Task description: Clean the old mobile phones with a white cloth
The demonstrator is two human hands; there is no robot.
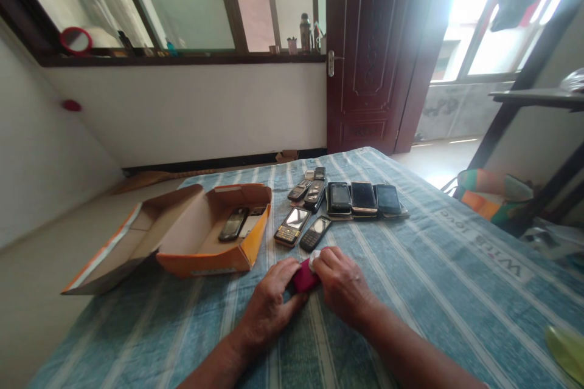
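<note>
with your left hand you're gripping the magenta phone at lower centre, your right hand pinching a white wad against it, so uneven pressing could be working it loose.

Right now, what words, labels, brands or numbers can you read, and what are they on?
"love", on the striped cloth, beside larger letters starting "W", the rest unclear.
Orange box: pale print, too blurred to read.
Phones: markings too small to read.
Magenta object: no readable text.
</note>
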